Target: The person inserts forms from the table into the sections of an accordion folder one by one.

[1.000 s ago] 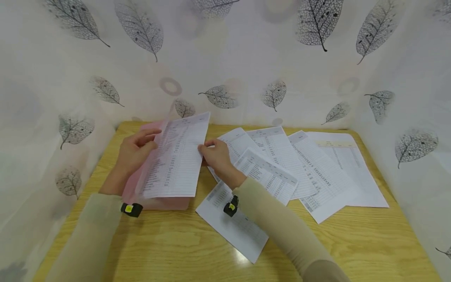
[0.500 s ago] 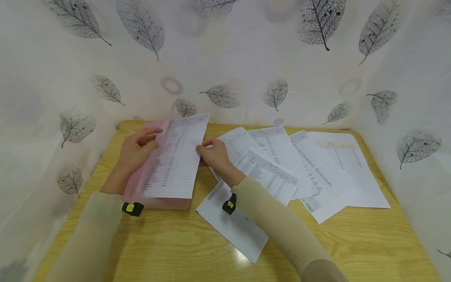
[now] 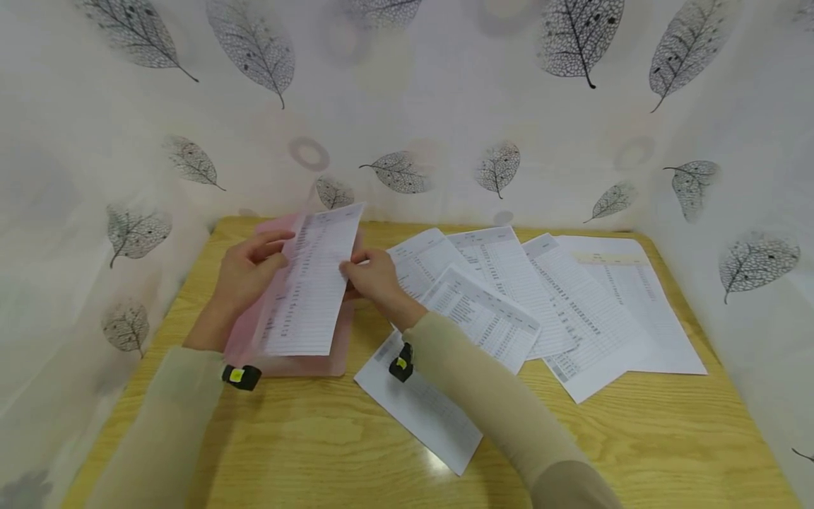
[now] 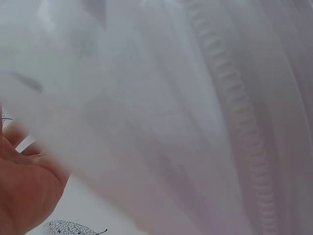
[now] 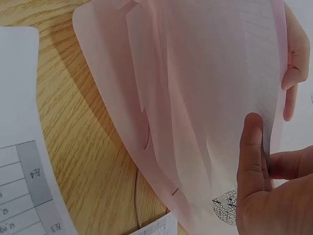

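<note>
A printed sheet (image 3: 311, 283) is pinched at its right edge by the right hand (image 3: 375, 279) and held partway inside a pink folder (image 3: 286, 357), whose front flap is gripped by the left hand (image 3: 244, 272); the folder's lower edge rests at the left of the worktop (image 3: 305, 438). More printed sheets (image 3: 540, 304) are fanned out to the right (their rows of small print cannot be read). The folder's translucent pink layers are shown close only in the right wrist view; the left wrist view is mostly filled by blurred white.
</note>
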A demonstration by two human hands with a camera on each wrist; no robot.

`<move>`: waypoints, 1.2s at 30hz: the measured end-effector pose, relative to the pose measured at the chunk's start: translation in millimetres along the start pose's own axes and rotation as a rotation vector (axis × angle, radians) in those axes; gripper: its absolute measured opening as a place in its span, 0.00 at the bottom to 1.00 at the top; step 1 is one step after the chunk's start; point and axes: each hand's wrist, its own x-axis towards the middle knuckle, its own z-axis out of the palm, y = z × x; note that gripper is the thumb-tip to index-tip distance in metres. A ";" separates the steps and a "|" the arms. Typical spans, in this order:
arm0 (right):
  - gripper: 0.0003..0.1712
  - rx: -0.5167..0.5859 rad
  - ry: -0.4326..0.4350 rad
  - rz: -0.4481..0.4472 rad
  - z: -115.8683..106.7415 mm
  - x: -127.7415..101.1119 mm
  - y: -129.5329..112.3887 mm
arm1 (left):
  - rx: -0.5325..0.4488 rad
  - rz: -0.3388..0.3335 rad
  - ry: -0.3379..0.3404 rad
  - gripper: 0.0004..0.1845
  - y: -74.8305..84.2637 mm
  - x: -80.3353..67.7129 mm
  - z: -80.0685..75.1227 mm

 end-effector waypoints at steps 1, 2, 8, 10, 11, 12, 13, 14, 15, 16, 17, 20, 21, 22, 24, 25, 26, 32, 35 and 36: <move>0.06 -0.007 0.003 0.000 1.4 0.2 -0.5 | -0.004 0.005 0.001 0.22 0.3 -0.1 0.1; 0.06 -0.011 0.002 0.001 2.7 0.2 -0.8 | -0.007 0.008 0.003 0.22 0.6 -0.1 0.1; 0.05 0.044 -0.033 0.018 9.5 0.4 -2.7 | -0.029 -0.001 0.007 0.22 3.4 0.9 0.7; 0.05 0.048 -0.038 0.024 10.8 0.8 -2.9 | -0.034 -0.008 0.005 0.22 4.0 1.3 0.8; 0.05 0.048 -0.037 0.028 11.5 1.1 -3.1 | -0.038 -0.009 0.003 0.22 4.2 1.4 0.9; 0.05 0.036 -0.035 0.028 12.3 1.6 -3.0 | -0.042 -0.009 0.001 0.22 4.3 1.6 1.0; 0.05 0.027 -0.032 0.029 13.1 2.1 -3.3 | -0.044 -0.010 -0.002 0.22 4.6 1.6 1.1; 0.05 0.018 -0.031 0.031 13.9 2.6 -3.4 | -0.048 -0.009 -0.004 0.22 4.8 1.6 1.2; 0.05 0.008 -0.029 0.033 14.9 3.3 -3.3 | -0.051 -0.007 -0.006 0.22 5.0 1.5 1.2; 0.05 0.001 -0.030 0.032 15.9 3.7 -3.4 | -0.055 -0.005 -0.008 0.22 5.2 1.4 1.3; 0.05 -0.005 -0.030 0.033 16.9 4.2 -3.3 | -0.057 -0.003 -0.010 0.22 5.2 1.3 1.3; 0.05 -0.010 -0.032 0.033 20.1 5.2 -2.6 | -0.059 0.004 -0.012 0.21 5.0 0.8 1.0; 0.05 -0.011 -0.032 0.031 21.0 5.5 -2.3 | -0.057 0.009 -0.012 0.21 4.7 0.7 0.8; 0.06 -0.012 -0.032 0.030 21.4 5.7 -2.0 | -0.057 0.013 -0.011 0.21 4.5 0.8 0.8; 0.06 -0.019 -0.026 0.025 22.1 6.4 -1.1 | -0.054 0.017 -0.012 0.21 4.1 1.0 0.8; 0.06 -0.024 -0.026 0.023 21.9 6.7 -0.7 | -0.049 0.019 -0.013 0.21 3.8 1.2 0.7; 0.06 -0.033 -0.025 0.026 21.5 7.1 -0.3 | -0.049 0.021 -0.012 0.21 3.5 1.4 0.7; 0.11 -0.117 -0.059 0.078 14.1 7.9 1.6 | -0.060 0.032 0.003 0.21 0.1 3.0 0.0; 0.12 -0.130 -0.081 0.097 10.4 7.6 2.6 | -0.075 0.043 0.004 0.20 -2.1 3.5 -0.5; 0.12 -0.124 -0.086 0.099 9.5 7.3 2.7 | -0.075 0.045 0.003 0.20 -2.7 3.6 -0.6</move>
